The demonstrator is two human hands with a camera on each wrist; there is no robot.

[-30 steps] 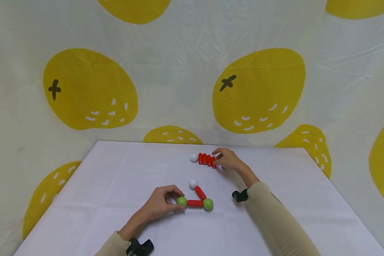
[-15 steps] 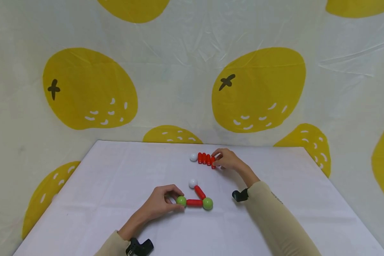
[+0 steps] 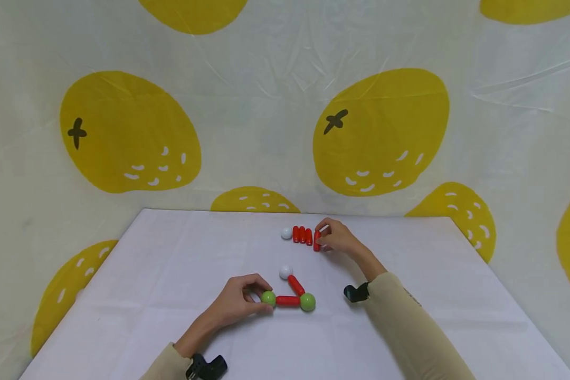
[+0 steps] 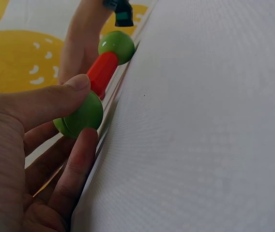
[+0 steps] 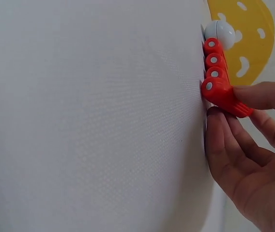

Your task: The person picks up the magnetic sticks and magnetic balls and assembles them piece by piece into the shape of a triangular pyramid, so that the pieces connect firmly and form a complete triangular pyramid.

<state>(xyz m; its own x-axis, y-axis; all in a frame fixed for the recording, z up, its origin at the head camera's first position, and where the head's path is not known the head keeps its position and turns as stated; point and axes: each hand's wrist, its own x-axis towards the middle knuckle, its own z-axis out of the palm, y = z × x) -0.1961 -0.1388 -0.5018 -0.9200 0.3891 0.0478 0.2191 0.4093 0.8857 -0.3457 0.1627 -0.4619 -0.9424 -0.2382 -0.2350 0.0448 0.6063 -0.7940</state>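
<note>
My left hand (image 3: 241,301) pinches a green ball (image 4: 85,118) between thumb and fingers. A red rod (image 3: 287,301) joins that ball to a second green ball (image 3: 307,302), and another red rod (image 3: 295,285) slants from there to a white ball (image 3: 286,272). Farther back, my right hand (image 3: 337,236) pinches the rightmost loose red rod (image 5: 222,95), which has a pale round tip. Just left of it stand several red rods (image 3: 302,235) side by side, with a second white ball (image 3: 286,233) at their left end.
A white cloth covers the table (image 3: 180,264), whose back edge lies just beyond the row of rods. Behind it hangs a pale curtain (image 3: 256,105) printed with large yellow fruit. Each wrist wears a small black camera (image 3: 356,292).
The rod in my right hand has come away from the row, a little to the right, leaving a gap in the head view. My left hand holds the green ball as before.
</note>
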